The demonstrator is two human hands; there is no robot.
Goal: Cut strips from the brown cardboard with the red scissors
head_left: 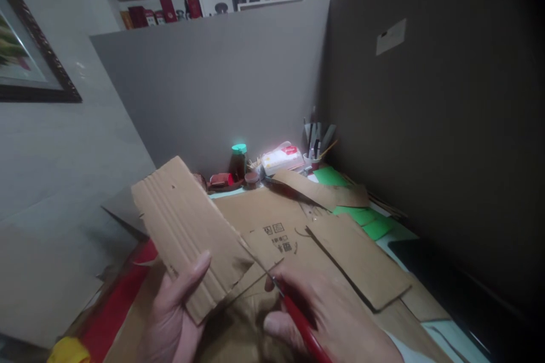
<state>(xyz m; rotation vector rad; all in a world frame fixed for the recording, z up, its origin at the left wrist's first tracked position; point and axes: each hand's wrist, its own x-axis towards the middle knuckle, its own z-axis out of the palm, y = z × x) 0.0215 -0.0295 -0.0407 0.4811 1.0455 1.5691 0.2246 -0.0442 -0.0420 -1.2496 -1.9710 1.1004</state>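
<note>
- The left hand (170, 317) holds a strip of corrugated cardboard (187, 232), raised off the desk and tilted; the thumb presses on its front face near the lower edge, and the fingers are hidden behind it.
- The right hand (336, 317) is closed around a red-handled knife (300, 323); the blade tip sits at the lower right corner of the cardboard strip, where the edge is ragged.
- A large flattened cardboard sheet (272, 221) with printed shipping marks lies on the desk directly behind and below the cardboard strip.
- A smaller cardboard panel (357, 261) lies to the right of the cardboard strip, on top of the flattened sheet.
- Green paper (366, 221) shows beyond that panel, farther to the right.
- A dark jar with a green lid (239, 160) stands behind the cardboard strip, against the grey partition (213, 85).
- A white packet (281, 159) and a cup of pens (315, 147) stand to the right of the jar.
</note>
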